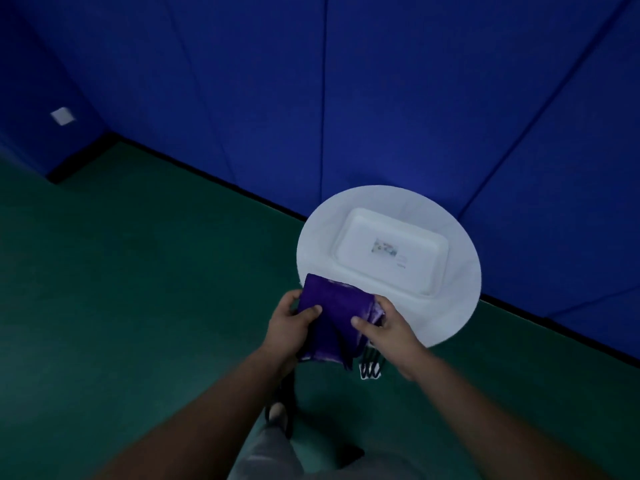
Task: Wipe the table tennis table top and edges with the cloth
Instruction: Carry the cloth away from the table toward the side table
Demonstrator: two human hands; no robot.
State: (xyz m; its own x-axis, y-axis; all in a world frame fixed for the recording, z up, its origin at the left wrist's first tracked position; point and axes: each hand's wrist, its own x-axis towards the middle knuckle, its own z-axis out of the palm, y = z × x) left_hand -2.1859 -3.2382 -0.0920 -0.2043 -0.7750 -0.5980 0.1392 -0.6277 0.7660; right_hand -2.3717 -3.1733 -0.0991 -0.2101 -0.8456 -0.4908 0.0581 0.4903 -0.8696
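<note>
You hold the purple cloth (332,320) in both hands at lower centre of the frame. Your left hand (291,327) grips its left edge, thumb on top and fingers curled underneath. Your right hand (388,327) pinches its right edge in the same way. The cloth is folded into a rough pad, with loose layers hanging below your hands.

Directly behind the cloth stands a small round white table (446,306), which carries a white rectangular tray (391,251) with a small label at its centre. The green floor (138,271) and the blue padded wall (381,98) fill the remainder of the view.

No table tennis table is in view. Judge the task as at its preparation stage: the cloth is in hand and being arranged, but no wiping contact is visible. The whole top and all edges probably remain to be wiped.
</note>
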